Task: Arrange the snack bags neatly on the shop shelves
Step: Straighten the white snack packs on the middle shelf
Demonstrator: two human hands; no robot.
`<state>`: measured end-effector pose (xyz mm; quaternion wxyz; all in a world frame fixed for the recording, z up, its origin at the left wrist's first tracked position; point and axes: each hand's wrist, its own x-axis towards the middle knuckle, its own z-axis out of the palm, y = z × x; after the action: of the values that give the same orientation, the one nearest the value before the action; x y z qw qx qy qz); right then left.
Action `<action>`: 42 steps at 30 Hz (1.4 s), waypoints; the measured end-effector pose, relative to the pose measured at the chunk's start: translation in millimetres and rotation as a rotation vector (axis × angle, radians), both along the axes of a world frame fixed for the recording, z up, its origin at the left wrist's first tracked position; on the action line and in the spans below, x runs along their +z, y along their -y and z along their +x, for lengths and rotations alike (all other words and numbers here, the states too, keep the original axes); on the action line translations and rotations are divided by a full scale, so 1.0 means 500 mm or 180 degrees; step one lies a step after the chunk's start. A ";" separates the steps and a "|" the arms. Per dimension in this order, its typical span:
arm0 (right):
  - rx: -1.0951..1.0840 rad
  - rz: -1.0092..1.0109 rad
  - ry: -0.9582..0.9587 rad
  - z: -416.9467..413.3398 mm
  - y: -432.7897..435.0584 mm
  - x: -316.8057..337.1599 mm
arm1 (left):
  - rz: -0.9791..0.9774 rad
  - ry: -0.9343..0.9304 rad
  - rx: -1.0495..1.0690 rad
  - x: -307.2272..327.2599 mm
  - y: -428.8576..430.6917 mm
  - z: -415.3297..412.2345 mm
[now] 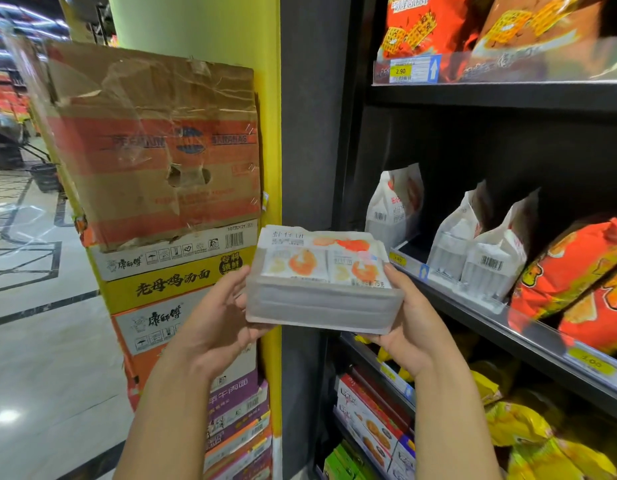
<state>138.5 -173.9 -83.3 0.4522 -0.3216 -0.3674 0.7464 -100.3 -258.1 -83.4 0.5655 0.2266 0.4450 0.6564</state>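
While aloft, pack (321,296) between 2 hands (217,320) (411,327)

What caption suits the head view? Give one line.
Left hand and right hand hold a white shrimp snack bag beside a shelf where three matching bags stand.

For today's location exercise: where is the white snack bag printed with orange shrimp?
Head view, centre: the white snack bag printed with orange shrimp is gripped between left hand and right hand, just left of the black metal shelf.
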 end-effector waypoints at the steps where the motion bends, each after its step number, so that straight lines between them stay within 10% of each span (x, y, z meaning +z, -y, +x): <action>1: -0.0003 -0.0060 -0.0084 -0.001 0.000 -0.002 | 0.0022 -0.0068 0.0008 0.005 0.001 0.002; 10: -0.0332 0.0402 0.0076 -0.009 -0.007 -0.026 | 0.0272 -0.1860 0.1409 0.015 -0.010 0.032; 17: -0.0428 0.1229 0.0408 -0.050 -0.002 -0.040 | 0.0699 -0.3015 0.0351 0.011 -0.023 0.119; 30: -0.0427 0.2066 0.0884 -0.060 -0.005 -0.050 | 0.0551 -0.2181 0.0378 -0.019 -0.025 0.110; 38: -0.0794 0.1463 0.1057 -0.036 -0.055 -0.055 | 0.0919 -0.1468 -0.0162 -0.009 -0.005 0.087; 42: -0.0022 0.0663 0.0146 -0.022 -0.055 -0.053 | 0.1099 -0.1083 -0.0522 -0.002 0.000 0.080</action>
<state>127.5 -146.4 -109.6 0.4772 -0.2911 -0.4522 0.6950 -60.4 -257.9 -84.5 0.4867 0.4623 0.3953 0.6270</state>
